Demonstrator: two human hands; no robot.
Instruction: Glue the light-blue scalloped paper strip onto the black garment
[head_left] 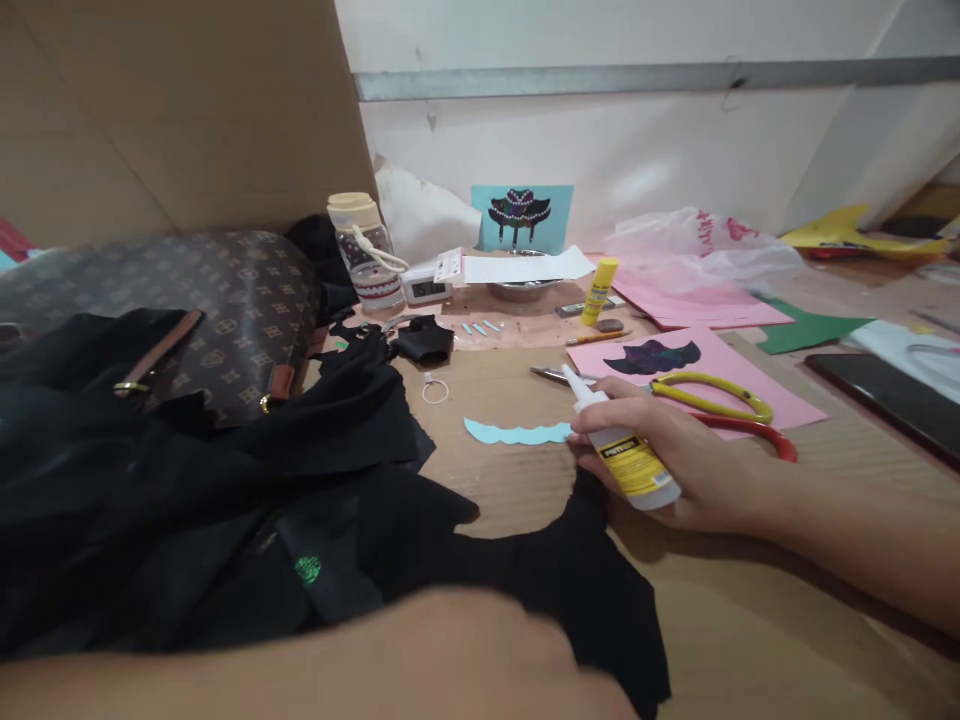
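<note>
My right hand [652, 440] is wrapped round a small glue bottle [636, 465] with a yellow label, its white nozzle tilted up to the left. Just left of these fingertips lies a light blue paper strip [514, 432] with scalloped edges. Low in the view, my left hand [487, 650] passes over black fabric [540, 570]; its fingers are blurred and mostly out of sight. Behind the bottle, scissors [705, 395] with yellow and red handles rest partly on pink paper [787, 390], beside a dark shiny scalloped cut-out [652, 355].
A patterned brown bag [247, 310] and piled black cloth fill the left. Toward the back stand a water bottle [367, 260], a small clock [427, 288], a metal bowl [521, 290] and a yellow glue stick [600, 290]. A phone [892, 400] lies at the right.
</note>
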